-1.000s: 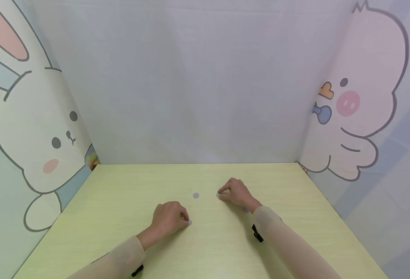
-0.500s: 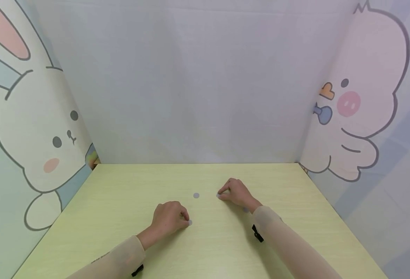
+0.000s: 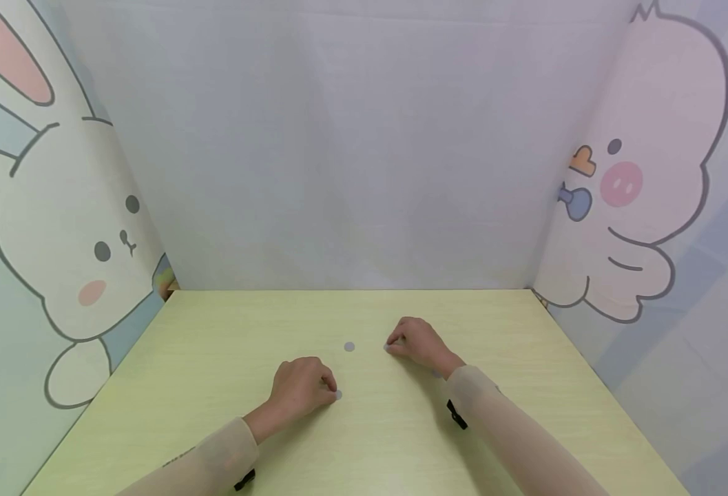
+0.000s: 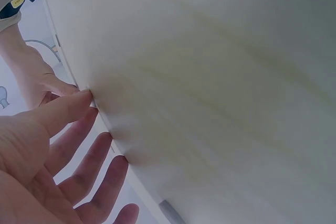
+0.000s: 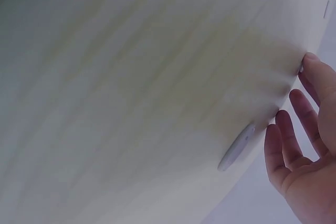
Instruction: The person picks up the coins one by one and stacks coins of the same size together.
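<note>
My left hand [image 3: 302, 387] is low over the table, with thumb and index finger pinching the edge of a small grey disc [image 3: 339, 395]. Farther back on the right, my right hand [image 3: 421, 342] holds another grey disc [image 3: 387, 347] between thumb and index finger. Both sets of fingertips are down at the tabletop. A third grey disc [image 3: 349, 346] lies flat between and beyond the hands. Under the right wrist, one more disc [image 3: 437, 374] is partly hidden. In the right wrist view, a flat disc [image 5: 236, 148] lies near the curled fingers.
The pale yellow wooden table [image 3: 246, 324] ends at a plain light curtain [image 3: 351, 151]. Side curtains carry a cartoon rabbit [image 3: 72, 241] and a cartoon chick [image 3: 655, 138]. Black straps [image 3: 456, 415] hang under both sleeves.
The head view has shifted very slightly. Both hands keep their places at their discs, and the discs lie where they were.
</note>
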### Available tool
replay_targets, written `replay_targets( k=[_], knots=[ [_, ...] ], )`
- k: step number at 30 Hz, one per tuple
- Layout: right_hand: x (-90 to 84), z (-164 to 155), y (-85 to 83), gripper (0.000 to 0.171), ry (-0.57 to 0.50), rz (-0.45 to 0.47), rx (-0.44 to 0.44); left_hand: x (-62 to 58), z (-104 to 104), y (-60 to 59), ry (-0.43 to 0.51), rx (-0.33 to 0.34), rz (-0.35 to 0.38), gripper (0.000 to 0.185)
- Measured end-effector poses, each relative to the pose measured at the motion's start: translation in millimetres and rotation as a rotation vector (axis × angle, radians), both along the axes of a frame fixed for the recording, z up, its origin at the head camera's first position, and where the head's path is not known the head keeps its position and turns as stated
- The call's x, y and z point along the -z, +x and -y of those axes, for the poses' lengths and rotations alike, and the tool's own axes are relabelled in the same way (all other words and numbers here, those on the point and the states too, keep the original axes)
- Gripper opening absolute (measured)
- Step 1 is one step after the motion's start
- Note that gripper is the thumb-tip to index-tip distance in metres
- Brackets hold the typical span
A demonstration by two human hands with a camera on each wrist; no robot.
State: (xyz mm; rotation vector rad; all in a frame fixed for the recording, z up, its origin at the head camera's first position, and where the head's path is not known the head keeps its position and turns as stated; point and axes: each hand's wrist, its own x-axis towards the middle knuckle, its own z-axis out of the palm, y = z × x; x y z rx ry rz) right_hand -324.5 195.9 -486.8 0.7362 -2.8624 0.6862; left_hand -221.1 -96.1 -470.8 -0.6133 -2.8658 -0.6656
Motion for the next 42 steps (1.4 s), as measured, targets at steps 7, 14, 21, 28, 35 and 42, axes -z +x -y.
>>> replay_targets(
  k=[7, 14, 21, 28, 35, 42],
  knots=[
    [-4.3, 3, 3.2, 0.005, 0.022, -0.024, -0.031, -2.6, 0, 1.1, 0.012, 0.012, -0.003, 0.016],
    [-5.5, 1, 6.3, 0.005, 0.001, -0.043, -0.021, -3.4, 0, 0.9, 0.015, 0.022, -0.002, 0.015],
    [-4.2, 1, 10.8, 0.005, 0.002, -0.056, -0.072, -3.4, 0, 0.9, 0.018, 0.023, 0.004, 0.016],
    [-4.5, 7, 16.2, 0.005, 0.049, -0.094, -0.150, -2.6, 0, 0.2, 0.017, 0.012, 0.014, 0.015],
    [-4.9, 13, 22.8, 0.005, 0.046, -0.109, -0.190, -0.4, 0, -1.1, 0.009, 0.017, 0.002, 0.015],
    [-8.1, 25, 31.7, 0.004, 0.031, -0.084, -0.234, -3.4, 0, 0.1, 0.003, 0.016, 0.007, 0.015]
  ],
)
